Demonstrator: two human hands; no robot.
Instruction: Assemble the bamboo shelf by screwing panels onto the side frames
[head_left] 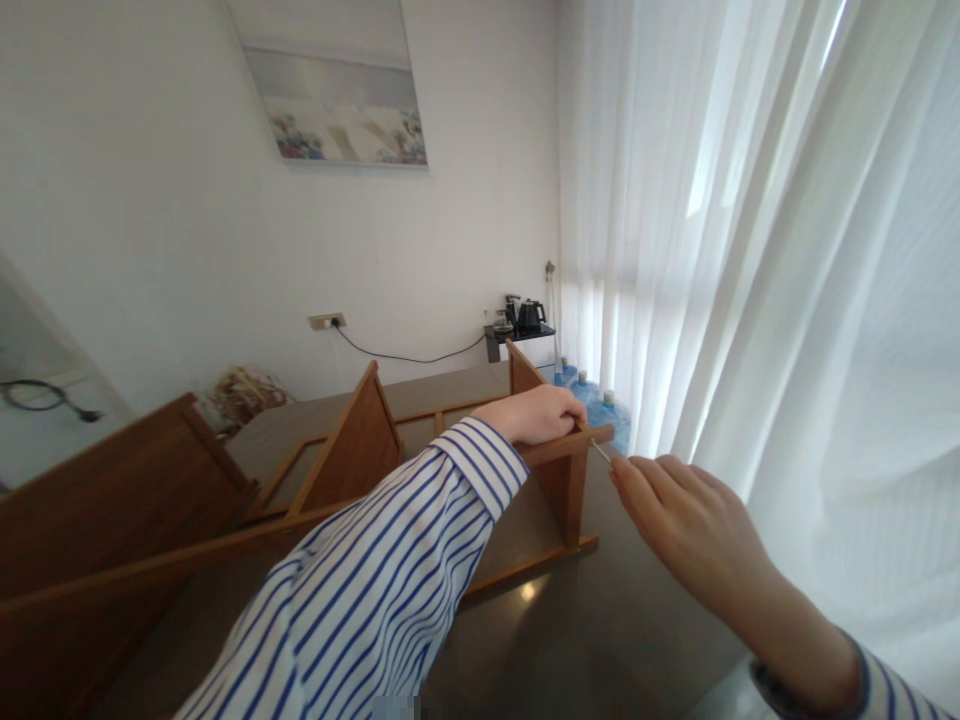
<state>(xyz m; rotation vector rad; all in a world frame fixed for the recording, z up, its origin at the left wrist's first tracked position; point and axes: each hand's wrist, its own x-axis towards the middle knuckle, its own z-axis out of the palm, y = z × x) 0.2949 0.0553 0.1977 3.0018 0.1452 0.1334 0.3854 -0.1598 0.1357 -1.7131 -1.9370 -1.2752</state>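
Observation:
A brown wooden shelf rack (570,500) lies on its side across the table, its boards standing up from the frame. My left hand (541,414) is closed over the frame's upper rail close to its right end, with the fingertips partly hidden behind the wood. Just right of it, my right hand (694,515) grips a screwdriver, whose handle is hidden in the fist. Only the thin metal shaft (600,452) of the screwdriver shows, slanting up to the rail's end by the corner joint. Whether its tip sits in a screw is too small to tell.
Beneath the rack is a dark grey table (540,630). Beyond it stand blue water bottles (604,405) and a small cabinet holding a black kettle (532,315). White curtains (750,250) hang at the right. A dried bundle (244,395) lies behind the table's left side.

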